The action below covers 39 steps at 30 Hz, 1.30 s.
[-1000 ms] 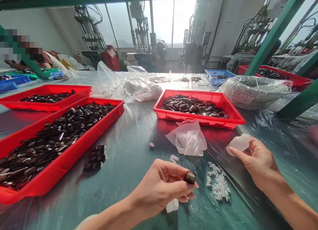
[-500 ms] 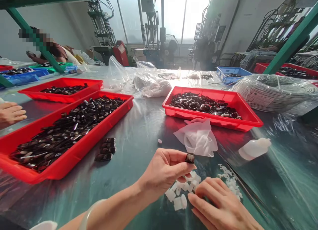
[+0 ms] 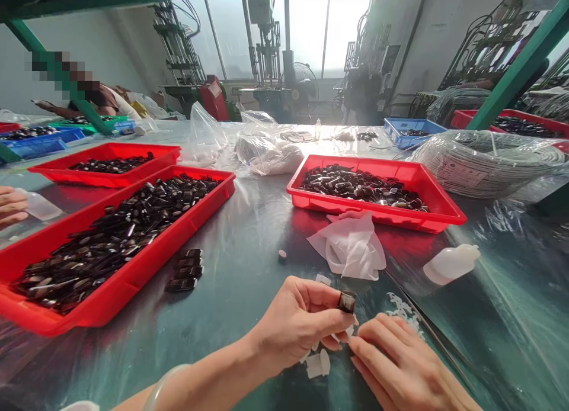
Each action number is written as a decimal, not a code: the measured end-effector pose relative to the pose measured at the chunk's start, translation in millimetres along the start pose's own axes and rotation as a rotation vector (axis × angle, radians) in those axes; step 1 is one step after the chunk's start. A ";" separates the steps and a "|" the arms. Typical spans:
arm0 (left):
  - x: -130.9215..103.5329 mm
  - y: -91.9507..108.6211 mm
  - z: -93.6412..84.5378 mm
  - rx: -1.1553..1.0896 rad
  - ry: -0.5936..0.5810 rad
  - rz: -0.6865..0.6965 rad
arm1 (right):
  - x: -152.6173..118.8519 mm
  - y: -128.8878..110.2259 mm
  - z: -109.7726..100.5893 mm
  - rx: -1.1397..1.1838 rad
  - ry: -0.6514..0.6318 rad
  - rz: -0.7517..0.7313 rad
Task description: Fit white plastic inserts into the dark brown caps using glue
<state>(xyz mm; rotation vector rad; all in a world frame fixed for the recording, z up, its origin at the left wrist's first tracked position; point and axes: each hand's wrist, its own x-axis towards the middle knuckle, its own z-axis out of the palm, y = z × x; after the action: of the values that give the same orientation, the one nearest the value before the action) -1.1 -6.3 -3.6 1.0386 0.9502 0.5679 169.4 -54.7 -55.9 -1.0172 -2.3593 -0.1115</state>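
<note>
My left hand [image 3: 300,322] pinches a small dark, shiny plastic piece [image 3: 347,302] between thumb and fingers. Close beside it, my right hand [image 3: 395,355] has its fingers bent and pressed together; whatever lies at their tips is hidden. White plastic pieces [image 3: 316,365] lie on the table under and between both hands, partly covered by them. Several smaller white bits [image 3: 402,309] are scattered beyond my right hand. Dark pieces [image 3: 185,270] stand in a short row to the left.
Red trays of dark pieces stand at left [image 3: 195,218] and ahead [image 3: 377,217]. A crumpled white cloth [image 3: 351,248], a translucent bottle [image 3: 451,264] and long thin dark strips [image 3: 438,334] lie nearby. At far left, another person's hand [image 3: 11,206] is by a translucent bottle [image 3: 42,205].
My left hand has come down and slightly right with the dark piece, nearer my right hand, whose fingers have drawn closer to it. A bottle now shows at the other person's hand.
</note>
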 end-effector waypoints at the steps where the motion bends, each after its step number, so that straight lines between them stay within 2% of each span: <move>1: -0.1 0.3 0.1 0.001 -0.008 0.001 | -0.7 0.8 -0.3 0.014 -0.025 0.014; 4: -0.4 1.8 0.2 0.007 -0.041 0.005 | -1.1 3.7 -6.3 0.081 -0.089 0.043; 6: -1.0 2.5 1.0 0.014 -0.046 -0.002 | 0.2 6.2 -14.4 0.180 -0.058 0.073; 12: -4.8 -4.3 8.1 0.029 -0.121 -0.043 | 6.2 4.7 -36.9 0.454 0.256 0.325; 14: -6.2 -7.6 10.6 0.046 -0.155 -0.054 | 8.3 1.4 -39.2 0.498 0.304 0.350; 20: -7.4 -7.8 14.5 0.142 -0.199 -0.045 | 10.0 0.6 -41.1 0.550 0.132 0.233; 29: -8.2 -8.6 11.3 0.184 -0.236 0.014 | 6.1 3.6 -44.1 0.571 0.086 0.172; 39: -9.6 -8.0 12.9 0.216 -0.205 -0.022 | 9.2 10.1 -40.2 0.720 0.034 0.167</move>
<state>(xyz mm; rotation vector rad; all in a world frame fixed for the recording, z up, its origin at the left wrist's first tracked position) 5.1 -23.1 -4.8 1.2527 0.8526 0.3370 190.0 -53.2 -18.8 -0.8203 -2.0110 0.7230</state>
